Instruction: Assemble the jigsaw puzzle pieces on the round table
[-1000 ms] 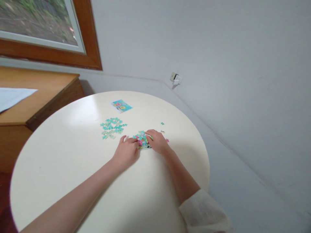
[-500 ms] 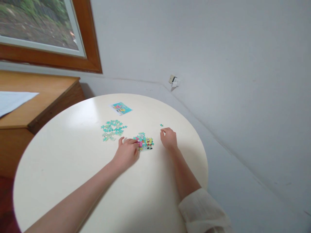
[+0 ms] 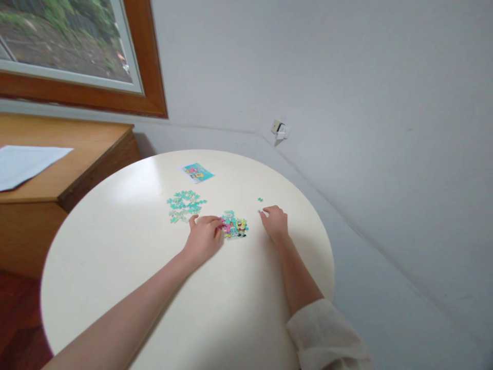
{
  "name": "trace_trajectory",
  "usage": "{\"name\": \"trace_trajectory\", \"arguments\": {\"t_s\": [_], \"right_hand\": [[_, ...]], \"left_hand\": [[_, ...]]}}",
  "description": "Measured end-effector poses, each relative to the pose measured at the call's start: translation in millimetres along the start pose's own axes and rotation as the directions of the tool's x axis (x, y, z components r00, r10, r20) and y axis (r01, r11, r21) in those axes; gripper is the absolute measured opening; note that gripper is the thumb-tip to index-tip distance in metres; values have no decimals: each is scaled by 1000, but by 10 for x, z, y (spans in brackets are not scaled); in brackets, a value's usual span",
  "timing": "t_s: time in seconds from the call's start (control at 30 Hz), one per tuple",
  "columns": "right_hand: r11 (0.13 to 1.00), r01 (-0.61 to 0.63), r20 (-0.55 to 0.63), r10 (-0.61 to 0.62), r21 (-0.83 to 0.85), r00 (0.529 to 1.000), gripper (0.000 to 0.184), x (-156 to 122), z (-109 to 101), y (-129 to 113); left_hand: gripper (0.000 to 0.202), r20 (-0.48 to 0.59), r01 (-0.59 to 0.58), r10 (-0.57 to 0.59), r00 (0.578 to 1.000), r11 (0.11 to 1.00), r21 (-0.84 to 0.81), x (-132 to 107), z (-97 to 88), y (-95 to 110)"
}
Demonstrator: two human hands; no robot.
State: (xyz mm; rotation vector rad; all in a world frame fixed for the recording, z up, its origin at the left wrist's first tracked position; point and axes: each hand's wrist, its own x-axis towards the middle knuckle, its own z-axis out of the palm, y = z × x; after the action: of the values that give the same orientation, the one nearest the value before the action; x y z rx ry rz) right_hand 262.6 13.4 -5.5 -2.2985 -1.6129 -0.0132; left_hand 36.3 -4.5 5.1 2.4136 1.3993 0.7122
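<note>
A partly joined jigsaw puzzle [image 3: 235, 226] with cartoon figures in pink, teal and yellow lies flat on the round white table [image 3: 231, 298]. My left hand [image 3: 204, 236] rests at its left edge, fingertips on the pink part and thumb held apart; it is open. To the right of the puzzle, my right hand [image 3: 275, 222] is closed in a pinch. A small pale puzzle piece [image 3: 259, 211] shows at its fingertips, mostly hidden. Just beyond that hand lies one loose teal piece [image 3: 261, 199]. Several loose teal and pale pieces [image 3: 187, 200] are spread out behind my left hand.
A picture card [image 3: 198, 173] with the same cartoon figures lies toward the table's far side. To the left stands a wooden cabinet [image 3: 96, 139] with a white sheet [image 3: 31, 162] on top. A plug in a wall socket [image 3: 280, 131] sticks out behind the table.
The view has shifted slightly, so everything sits a little further right. A pale bit of a piece now shows at my right fingertips. My left hand stays at the puzzle's left edge.
</note>
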Motion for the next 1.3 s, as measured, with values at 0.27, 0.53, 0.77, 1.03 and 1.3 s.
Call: {"name": "trace_trajectory", "arguments": {"t_s": [0.27, 0.53, 0.77, 1.03, 1.3], "right_hand": [[1000, 2, -9, -2, -16, 1000, 24, 7, -3, 20], [1000, -3, -26, 4, 13, 1000, 19, 12, 15, 34], [1000, -18, -13, 18, 17, 1000, 18, 9, 19, 16], [994, -18, -23, 21, 111, 1000, 14, 36, 54, 34], [955, -16, -38, 28, 297, 999, 8, 84, 162, 78]], "left_hand": [[31, -40, 61, -62, 997, 998, -18, 42, -11, -81], [32, -45, 70, -72, 996, 997, -25, 43, -16, -97], [32, -53, 74, -75, 996, 997, -13, 46, 7, -124], [32, -61, 85, -85, 995, 996, -1, 40, 29, -142], [32, -57, 86, -86, 995, 996, -4, 39, 24, -142]]}}
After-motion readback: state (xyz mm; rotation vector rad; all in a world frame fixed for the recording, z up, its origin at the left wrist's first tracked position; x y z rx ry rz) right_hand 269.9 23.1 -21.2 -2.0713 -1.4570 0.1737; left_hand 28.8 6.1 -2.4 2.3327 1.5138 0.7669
